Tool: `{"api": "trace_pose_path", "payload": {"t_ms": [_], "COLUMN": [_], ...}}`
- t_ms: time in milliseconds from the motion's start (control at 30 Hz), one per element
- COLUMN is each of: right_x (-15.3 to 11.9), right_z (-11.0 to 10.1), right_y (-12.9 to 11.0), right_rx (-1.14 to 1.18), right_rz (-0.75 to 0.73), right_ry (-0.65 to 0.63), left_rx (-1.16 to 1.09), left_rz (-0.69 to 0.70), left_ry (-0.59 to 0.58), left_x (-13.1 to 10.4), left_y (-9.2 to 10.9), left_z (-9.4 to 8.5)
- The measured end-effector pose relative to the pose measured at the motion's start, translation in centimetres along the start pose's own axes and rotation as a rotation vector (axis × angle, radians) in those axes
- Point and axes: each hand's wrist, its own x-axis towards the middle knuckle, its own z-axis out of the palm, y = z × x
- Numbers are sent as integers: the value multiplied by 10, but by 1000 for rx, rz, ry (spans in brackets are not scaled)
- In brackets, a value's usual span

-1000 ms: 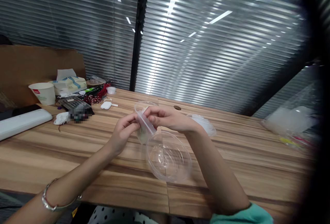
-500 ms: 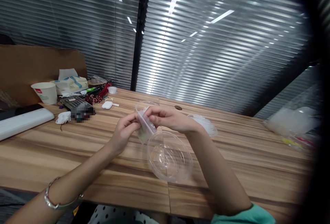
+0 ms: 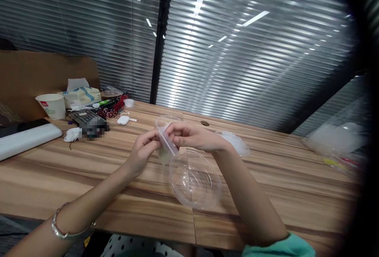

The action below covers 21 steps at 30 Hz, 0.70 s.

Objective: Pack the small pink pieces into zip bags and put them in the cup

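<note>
Between both hands is a small clear plastic bag (image 3: 167,142), with something pale greenish showing near its lower end. My left hand (image 3: 143,150) pinches the bag's left edge between thumb and fingers. On the other side, the bent fingers of my right hand (image 3: 194,136) close on its upper right edge. A clear round plastic bowl (image 3: 195,180) sits on the table just below the bag, nearer to me. Behind the hands shows the rim of another clear round container (image 3: 161,118), mostly covered. Beyond my right wrist lies a clear plastic piece (image 3: 237,143).
To the left stand a paper cup (image 3: 51,107), a tissue pack (image 3: 81,97), red cords (image 3: 112,109) and a white earphone case (image 3: 123,120). A long white device (image 3: 29,140) lies at the left edge. Plastic bags (image 3: 340,142) rest at far right on the wooden table (image 3: 281,182).
Only the fingers of my right hand have shifted slightly on the bag, and the bag's upper fold looks a little different. The bowl and other things have stayed in place.
</note>
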Motion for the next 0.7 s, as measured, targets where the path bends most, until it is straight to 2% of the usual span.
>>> {"api": "trace_pose_path", "payload": {"t_ms": [367,700], "right_x": [6,4], "right_z": [1,4], "right_y": [10,1], "right_rx": [90,19], "right_rz": [-56,-60], "right_ry": [-72,-51], "left_rx": [-43,-27], "left_rz": [-19,-16], "left_ry": [6,-34], "left_x": [-1,-1], "left_y": [3,6], "left_z": [3,5]}}
